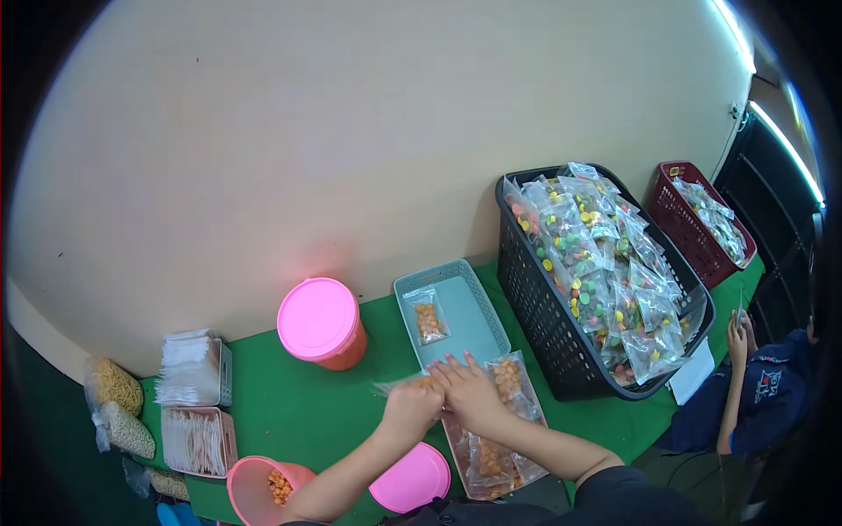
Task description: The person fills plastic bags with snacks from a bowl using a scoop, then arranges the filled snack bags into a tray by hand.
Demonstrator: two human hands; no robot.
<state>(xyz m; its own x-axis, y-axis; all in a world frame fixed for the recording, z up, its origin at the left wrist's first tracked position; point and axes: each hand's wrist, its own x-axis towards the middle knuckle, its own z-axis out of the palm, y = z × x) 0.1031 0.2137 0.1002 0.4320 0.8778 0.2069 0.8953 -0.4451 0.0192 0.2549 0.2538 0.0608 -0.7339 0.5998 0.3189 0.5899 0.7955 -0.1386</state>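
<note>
Bag (392, 384) in left hand (414, 408); right hand (471, 396) at blue tray (472, 311) edge; cloth (307, 408) leftward.

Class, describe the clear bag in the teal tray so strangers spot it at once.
Left of the large black plastic basket sits a shallow, rectangular teal tray. In it lies a small clear plastic bag of orange pieces, alone, unlike the crowded bags in the pink plastic tray.

My left hand (414, 408) grips small clear plastic bag (392, 384); my right hand (469, 394), fingers spread, meets it. Beyond: pale teal rectangular tray (474, 309), one bag of round orange snacks (428, 317) inside. Left: round tub with bright pink lid (317, 319), green tabletop (289, 399). Right: large black perforated basket (542, 326), heaped with multicoloured packets (586, 250).
</note>
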